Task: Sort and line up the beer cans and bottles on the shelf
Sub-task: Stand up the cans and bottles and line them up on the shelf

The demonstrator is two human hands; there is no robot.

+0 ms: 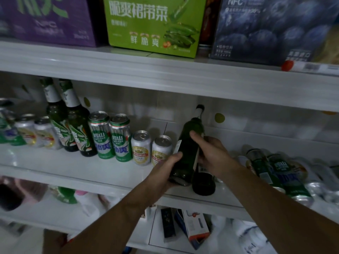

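On the white middle shelf [73, 167] a row stands: two green beer bottles [73, 125], two tall green cans [111, 136] and two short silver cans [152, 151]. My left hand [165, 169] grips the base of a dark green bottle [189, 143], which leans just right of the silver cans. My right hand [211, 153] holds a second dark bottle [203, 180] right beside it, thumb across the first bottle's body. To the right, several green cans and bottles [275, 173] lie in a jumble.
More silver cans [34, 132] stand at the far left of the shelf. Purple, green and blue cartons [152, 24] fill the shelf above. The lower shelf holds boxes [192, 226] and bagged goods. Bare shelf lies in front of the row.
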